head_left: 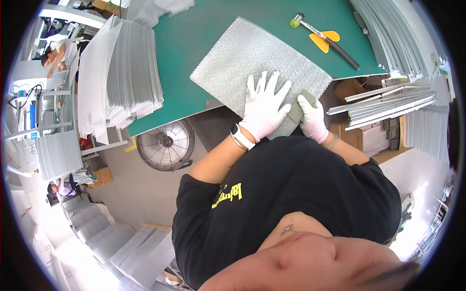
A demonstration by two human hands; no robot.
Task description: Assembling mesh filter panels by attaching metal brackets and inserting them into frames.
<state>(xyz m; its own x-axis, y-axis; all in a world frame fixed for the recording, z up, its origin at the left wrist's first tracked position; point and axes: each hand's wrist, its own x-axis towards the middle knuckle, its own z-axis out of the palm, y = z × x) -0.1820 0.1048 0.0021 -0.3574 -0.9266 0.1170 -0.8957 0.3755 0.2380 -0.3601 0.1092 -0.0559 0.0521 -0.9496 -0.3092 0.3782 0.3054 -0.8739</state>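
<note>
The gloved right hand (313, 119) grips a flat grey-green block (295, 114) against a silvery mesh sheet (250, 52); the gloved left hand (264, 104), apart from it, spreads flat on that sheet. Finely textured and four-sided, the sheet lies askew on the smooth green worktop (189, 41), overhanging its near edge. Beyond are a hammer (334, 47) and a yellow plastic piece (332, 36); leftward, stacked mesh sheets (133, 72) and, on the grey floor (145, 194), a round wire-caged fan (167, 151).

A black short-sleeved T-shirt (301, 177) is bearing yellow lettering (234, 193); white gloves (259, 115) are covering left hand (266, 104) and right hand (313, 118); a watch (245, 140) is showing its white band
</note>
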